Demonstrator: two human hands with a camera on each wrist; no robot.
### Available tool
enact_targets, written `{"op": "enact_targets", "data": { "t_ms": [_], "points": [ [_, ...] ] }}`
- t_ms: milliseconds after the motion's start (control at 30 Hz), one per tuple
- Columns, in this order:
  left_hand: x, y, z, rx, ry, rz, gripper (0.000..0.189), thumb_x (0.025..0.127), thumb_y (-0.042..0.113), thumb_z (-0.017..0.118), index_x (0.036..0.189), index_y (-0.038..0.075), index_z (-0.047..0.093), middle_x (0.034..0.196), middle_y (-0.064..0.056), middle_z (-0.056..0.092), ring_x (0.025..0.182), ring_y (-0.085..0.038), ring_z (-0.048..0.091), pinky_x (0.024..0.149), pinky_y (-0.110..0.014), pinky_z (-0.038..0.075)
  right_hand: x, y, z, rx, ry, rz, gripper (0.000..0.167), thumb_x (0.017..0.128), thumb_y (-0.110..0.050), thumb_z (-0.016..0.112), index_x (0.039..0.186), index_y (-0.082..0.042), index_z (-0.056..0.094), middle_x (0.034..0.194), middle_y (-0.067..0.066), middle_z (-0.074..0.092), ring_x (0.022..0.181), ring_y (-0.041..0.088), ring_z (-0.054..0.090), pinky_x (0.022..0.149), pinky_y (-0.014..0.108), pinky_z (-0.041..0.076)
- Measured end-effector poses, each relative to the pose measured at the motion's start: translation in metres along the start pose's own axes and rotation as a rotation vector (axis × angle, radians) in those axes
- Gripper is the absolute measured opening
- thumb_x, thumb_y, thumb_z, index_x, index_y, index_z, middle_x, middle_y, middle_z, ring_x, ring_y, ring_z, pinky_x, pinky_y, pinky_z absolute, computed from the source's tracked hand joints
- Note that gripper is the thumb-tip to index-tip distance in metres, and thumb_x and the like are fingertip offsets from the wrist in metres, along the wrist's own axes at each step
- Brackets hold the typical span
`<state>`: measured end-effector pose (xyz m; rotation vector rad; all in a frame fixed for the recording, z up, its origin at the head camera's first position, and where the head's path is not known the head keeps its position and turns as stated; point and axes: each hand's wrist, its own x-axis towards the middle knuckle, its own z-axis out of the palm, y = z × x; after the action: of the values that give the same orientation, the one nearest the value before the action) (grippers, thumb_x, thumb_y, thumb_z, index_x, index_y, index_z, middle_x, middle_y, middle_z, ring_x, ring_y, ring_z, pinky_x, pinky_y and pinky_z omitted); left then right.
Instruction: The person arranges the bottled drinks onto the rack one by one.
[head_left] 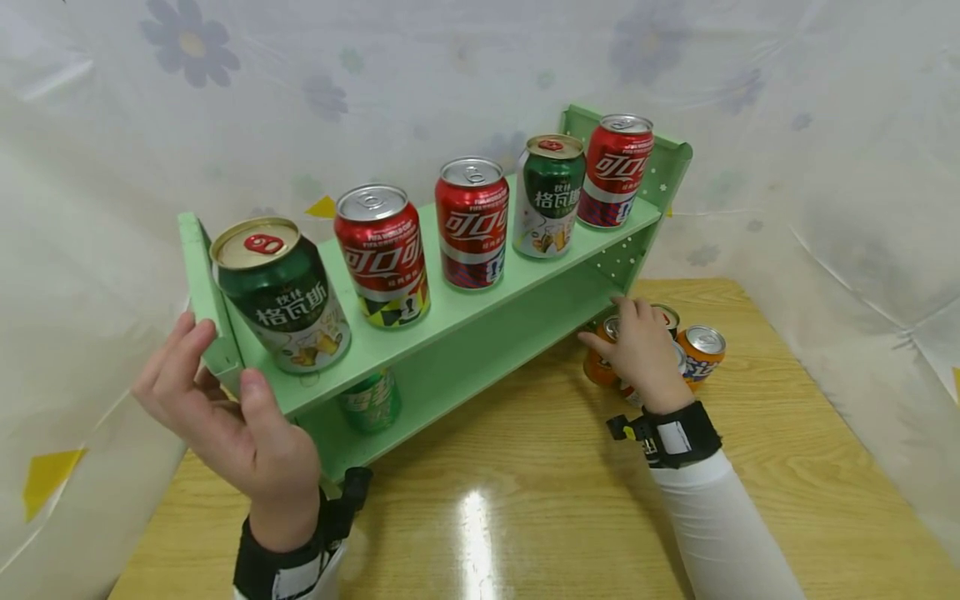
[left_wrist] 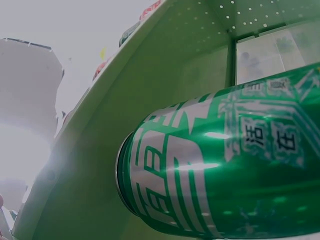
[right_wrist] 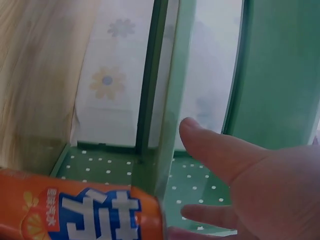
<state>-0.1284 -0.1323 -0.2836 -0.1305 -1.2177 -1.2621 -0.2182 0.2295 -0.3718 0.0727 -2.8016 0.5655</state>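
My left hand (head_left: pixel 247 442) grips the left end of the two-tier green shelf (head_left: pixel 457 342), fingers on the outer side of the panel and thumb at the front corner. Below that hand, a green soda can (left_wrist: pixel 215 165) stands on the lower tier. My right hand (head_left: pixel 641 350) is at the shelf's lower right end, thumb spread and fingers nearly straight, fingertips right at the lower board. Under and beside it stand an orange can (right_wrist: pixel 85 210), another orange can (head_left: pixel 701 354) and a few cans partly hidden by the hand.
Along the upper tier stand a green-and-white can (head_left: pixel 288 308), a red can (head_left: pixel 382 258), a second red can (head_left: pixel 472 225), another green-and-white can (head_left: pixel 551 200) and a third red can (head_left: pixel 618 175). The wooden table (head_left: pixel 540 500) ends at a flowered sheet (head_left: pixel 420 75).
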Motion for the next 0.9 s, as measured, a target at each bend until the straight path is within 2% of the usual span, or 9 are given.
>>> {"op": "enact_targets", "data": {
  "t_ms": [133, 267, 400, 500, 900],
  "points": [
    [0.001, -0.001, -0.001, 0.021, -0.016, 0.000, 0.037, 0.080, 0.000, 0.041, 0.112, -0.013, 0.055, 0.123, -0.020, 0.049, 0.126, -0.033, 0.043, 0.090, -0.025, 0.036, 0.001, 0.006, 0.002, -0.024, -0.033, 0.014, 0.083, 0.093, -0.042, 0.074, 0.149, 0.010, 0.041, 0.138, 0.040, 0.048, 0.129, 0.059, 0.042, 0.108, 0.067, 0.037],
    [0.001, -0.002, -0.001, 0.030, -0.030, -0.001, 0.037, 0.080, 0.000, 0.040, 0.112, -0.012, 0.055, 0.123, -0.019, 0.049, 0.127, -0.033, 0.042, 0.091, -0.025, 0.036, 0.001, 0.010, 0.003, -0.038, -0.056, 0.022, 0.084, 0.093, -0.042, 0.074, 0.150, 0.009, 0.040, 0.137, 0.040, 0.048, 0.125, 0.059, 0.044, 0.102, 0.067, 0.041],
    [0.001, -0.001, -0.001, 0.027, -0.029, -0.004, 0.037, 0.080, 0.000, 0.040, 0.112, -0.012, 0.055, 0.124, -0.019, 0.049, 0.127, -0.033, 0.043, 0.091, -0.025, 0.036, 0.001, 0.014, 0.005, -0.060, -0.052, 0.012, 0.083, 0.091, -0.041, 0.077, 0.147, 0.011, 0.044, 0.133, 0.041, 0.051, 0.119, 0.059, 0.050, 0.094, 0.066, 0.046],
    [0.001, -0.001, -0.001, 0.024, -0.025, -0.003, 0.037, 0.080, 0.000, 0.040, 0.112, -0.012, 0.055, 0.124, -0.020, 0.049, 0.127, -0.033, 0.043, 0.090, -0.025, 0.035, 0.002, 0.016, 0.006, -0.081, -0.044, 0.002, 0.082, 0.090, -0.041, 0.078, 0.143, 0.013, 0.047, 0.129, 0.041, 0.054, 0.116, 0.057, 0.054, 0.092, 0.065, 0.047],
    [0.000, 0.000, 0.000, 0.015, -0.005, 0.001, 0.036, 0.080, 0.001, 0.041, 0.111, -0.013, 0.055, 0.123, -0.020, 0.049, 0.125, -0.034, 0.043, 0.091, -0.025, 0.036, 0.005, 0.023, 0.015, -0.191, -0.068, -0.004, 0.081, 0.084, -0.041, 0.083, 0.131, 0.017, 0.052, 0.116, 0.037, 0.061, 0.114, 0.053, 0.053, 0.100, 0.060, 0.044]
  ]
}}
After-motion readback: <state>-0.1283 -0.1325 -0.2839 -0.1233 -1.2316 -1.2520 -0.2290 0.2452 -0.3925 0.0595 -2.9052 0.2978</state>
